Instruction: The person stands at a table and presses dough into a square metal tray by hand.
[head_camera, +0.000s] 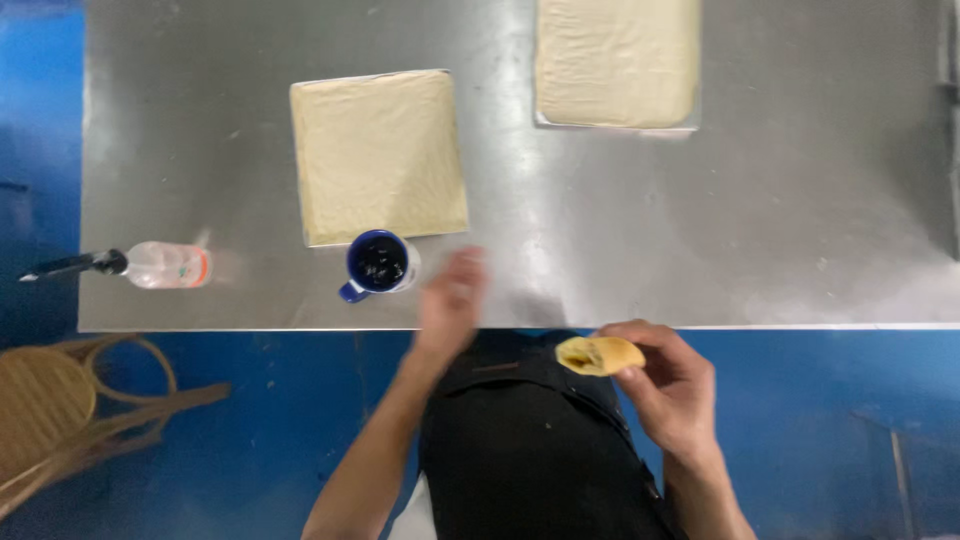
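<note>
Right hand (672, 385) pinches a folded pastry (598, 355). Left hand (452, 295), blurred, open and empty, could knock the mug (378, 264) over

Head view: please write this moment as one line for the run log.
right hand: holds folded dough piece | left hand: empty, blurred, beside blue mug | steel table: two dough sheets, spray bottle

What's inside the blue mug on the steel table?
The blue mug holds something dark, nearly black, up near its rim. Whether it is liquid or solid pieces cannot be told, and the mug's bottom is covered by it.
</note>
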